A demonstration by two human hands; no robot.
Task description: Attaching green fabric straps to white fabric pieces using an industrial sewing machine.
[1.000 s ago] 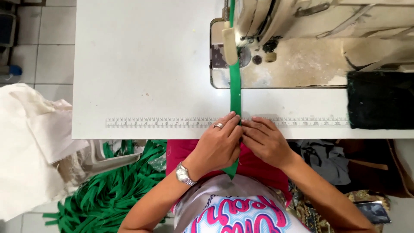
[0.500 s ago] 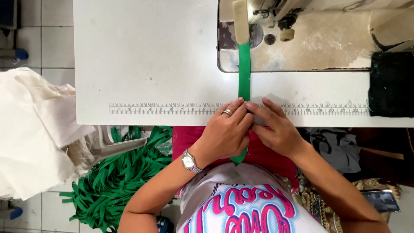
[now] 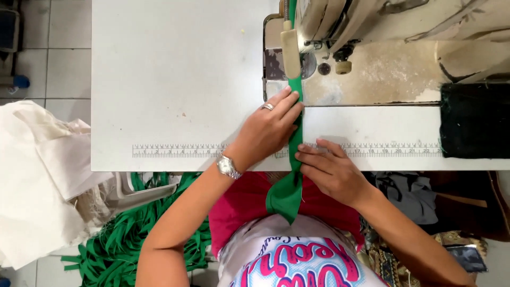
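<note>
Green strip (image 3: 295,125) under both hands, needle hidden; machine (image 3: 382,32) cut off

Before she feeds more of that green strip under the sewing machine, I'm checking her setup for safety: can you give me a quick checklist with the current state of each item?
1. Green strip lies straight from the table edge up to the sewing machine: ok.
2. Left hand rests flat on the strip, fingertips close to the machine's foot: not ok, too close for comfort.
3. Right hand pins the strip at the table edge, well away from the machine head: ok.
4. Needle position, up or down: cannot tell, hidden by the machine head.
5. Loose end of the strip hangs freely over the lap, not snagged: ok.
6. White table beside the strip is free of obstacles: ok.
</note>
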